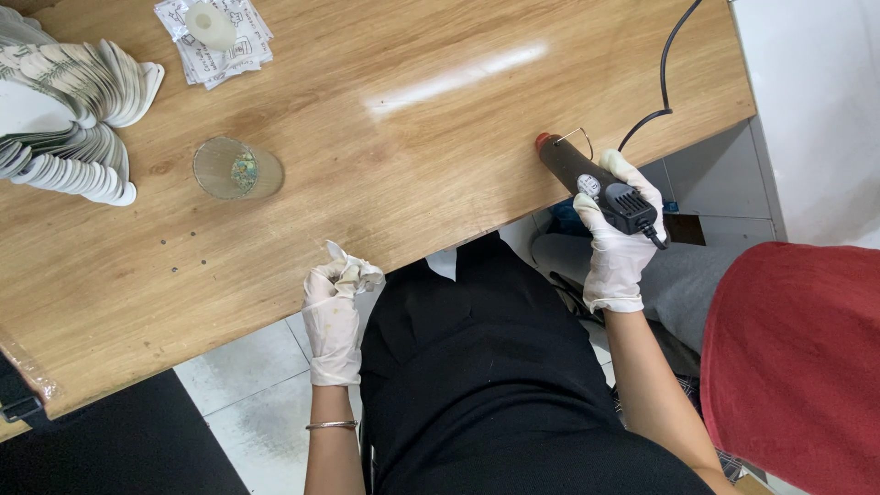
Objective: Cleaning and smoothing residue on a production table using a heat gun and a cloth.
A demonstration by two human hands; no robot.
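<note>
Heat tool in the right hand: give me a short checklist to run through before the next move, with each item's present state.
1. Right hand grips the black heat tool: ok.
2. Nozzle over the wooden table, pointing away from the body: ok.
3. Cord runs free off the table's far edge: ok.
4. Left hand holds a crumpled white wrapper clear of the nozzle: ok.
5. Round glass disc lies apart from the nozzle: ok.
6. Tool switched on: cannot tell.
</note>
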